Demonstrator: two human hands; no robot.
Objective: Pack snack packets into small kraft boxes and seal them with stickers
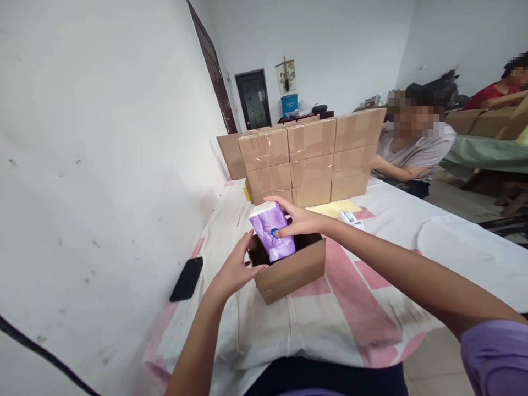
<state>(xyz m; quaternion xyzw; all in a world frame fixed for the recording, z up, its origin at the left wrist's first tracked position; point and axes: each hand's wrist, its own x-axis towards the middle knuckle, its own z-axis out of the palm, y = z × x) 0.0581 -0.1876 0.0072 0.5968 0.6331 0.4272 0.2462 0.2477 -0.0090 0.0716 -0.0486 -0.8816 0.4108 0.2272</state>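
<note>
An open brown cardboard box (293,270) sits on the cloth-covered table (363,297) in front of me. A purple and white packet (272,230) stands tilted with its lower end inside the box. My right hand (297,218) grips the packet from the right side and top, fingers wrapped round it. My left hand (236,267) rests on the box's near left corner, fingers curled over the rim.
A stack of taped cardboard boxes (310,157) stands behind the open box. A black phone (186,279) lies at the table's left edge by the white wall. A small white device (350,218) and yellow paper (334,208) lie near the stack. Two other people sit at the right.
</note>
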